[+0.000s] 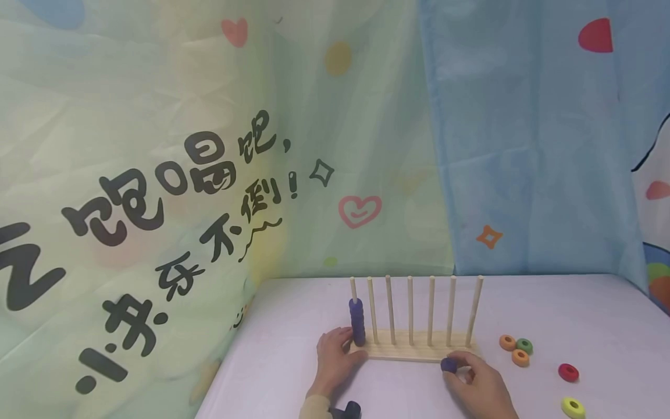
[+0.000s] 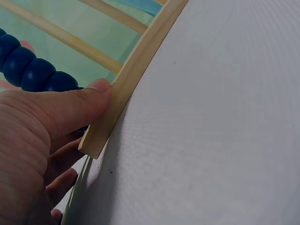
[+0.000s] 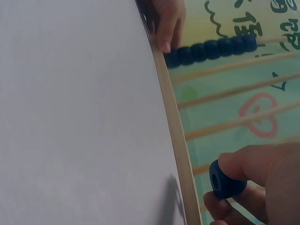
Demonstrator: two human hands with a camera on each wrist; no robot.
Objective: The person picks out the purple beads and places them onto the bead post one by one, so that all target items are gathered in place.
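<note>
A wooden peg rack (image 1: 413, 344) with several upright pegs stands on the table. Its leftmost peg carries a stack of dark blue rings (image 1: 357, 323). My left hand (image 1: 335, 356) grips the left end of the base, its thumb on the front edge beside the stack; the left wrist view shows that thumb (image 2: 96, 96) on the wood. Between thumb and fingers my right hand (image 1: 478, 381) pinches one dark blue ring (image 1: 448, 365), in front of the rack's right part. In the right wrist view the hole of this ring (image 3: 227, 182) faces left, towards the tabletop.
Right of the rack lie two orange rings (image 1: 507, 342) and a green ring (image 1: 524, 346), close together. A red ring (image 1: 568, 372) and a yellow ring (image 1: 573, 407) lie nearer the right front. Printed curtains (image 1: 361, 145) hang behind and left of the table (image 1: 523, 302).
</note>
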